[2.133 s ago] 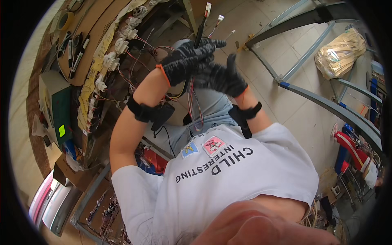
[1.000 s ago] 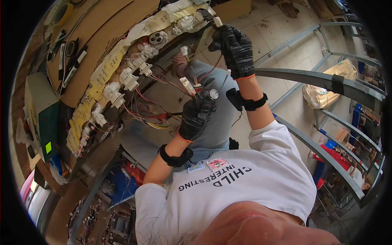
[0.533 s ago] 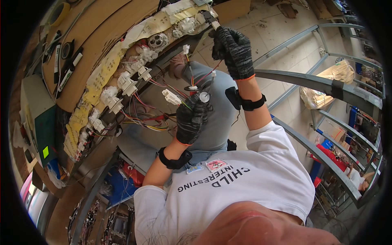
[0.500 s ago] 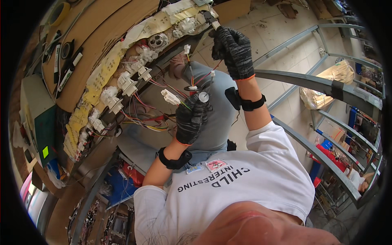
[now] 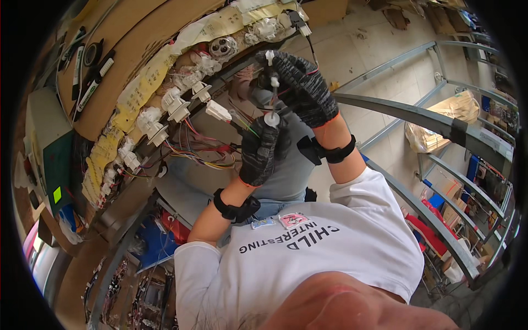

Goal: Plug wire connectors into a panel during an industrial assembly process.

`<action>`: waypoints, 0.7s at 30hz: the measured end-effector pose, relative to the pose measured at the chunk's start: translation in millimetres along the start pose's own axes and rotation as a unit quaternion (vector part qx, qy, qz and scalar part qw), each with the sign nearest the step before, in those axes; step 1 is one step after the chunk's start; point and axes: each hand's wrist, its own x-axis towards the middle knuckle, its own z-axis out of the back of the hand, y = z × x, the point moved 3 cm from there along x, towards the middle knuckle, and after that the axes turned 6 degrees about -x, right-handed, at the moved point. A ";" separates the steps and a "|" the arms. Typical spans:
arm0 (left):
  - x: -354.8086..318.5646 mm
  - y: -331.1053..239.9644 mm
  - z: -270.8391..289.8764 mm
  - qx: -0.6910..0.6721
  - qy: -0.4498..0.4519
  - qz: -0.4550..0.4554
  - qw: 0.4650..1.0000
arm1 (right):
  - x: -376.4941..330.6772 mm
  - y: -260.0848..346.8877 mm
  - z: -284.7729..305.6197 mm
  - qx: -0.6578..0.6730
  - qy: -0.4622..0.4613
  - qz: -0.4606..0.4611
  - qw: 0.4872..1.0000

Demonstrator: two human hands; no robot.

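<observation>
1. Up front, my left hand [image 5: 259,149] had a clenched grip on the wire bundle [image 5: 242,122], just beside the white connectors [image 5: 181,107].
2. My right hand [image 5: 301,88] pinched a white clip [image 5: 271,118] above it.
3. Seating that clip looked next, needing steady alignment.

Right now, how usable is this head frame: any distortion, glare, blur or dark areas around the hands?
Head view: strong fisheye, so the metal rack rails bow and a black rim rings the picture. Daylight is even and no hard glare falls on the gloved left hand or right hand. Both hands and the small white connector are sharp. The lower left corner under the bench is dim.
</observation>
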 end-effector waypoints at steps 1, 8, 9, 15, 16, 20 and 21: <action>3.2 -0.4 -0.2 0.020 -0.017 -0.072 0.997 | 3.6 -7.4 -0.7 0.096 -0.042 -0.023 0.994; -2.7 1.2 12.3 0.134 -0.089 -0.133 0.978 | 13.0 -4.6 0.8 0.191 -0.169 -0.098 0.962; -2.9 1.6 12.5 0.134 -0.084 -0.133 0.978 | 13.5 -5.9 0.3 0.170 -0.176 -0.111 0.963; -0.3 4.1 15.9 0.052 -0.090 -0.172 0.980 | 19.0 -11.3 5.3 0.140 -0.176 -0.104 0.969; -0.6 0.1 10.2 -0.006 -0.097 -0.176 0.980 | 18.6 -14.8 6.2 0.139 -0.175 -0.105 0.969; 1.9 -6.6 5.2 -0.058 -0.110 -0.177 0.976 | 19.2 -19.4 11.7 0.070 -0.155 -0.057 0.984; 2.3 -6.0 6.7 -0.059 -0.110 -0.176 0.976 | 19.4 -18.3 11.5 0.052 -0.151 -0.060 0.985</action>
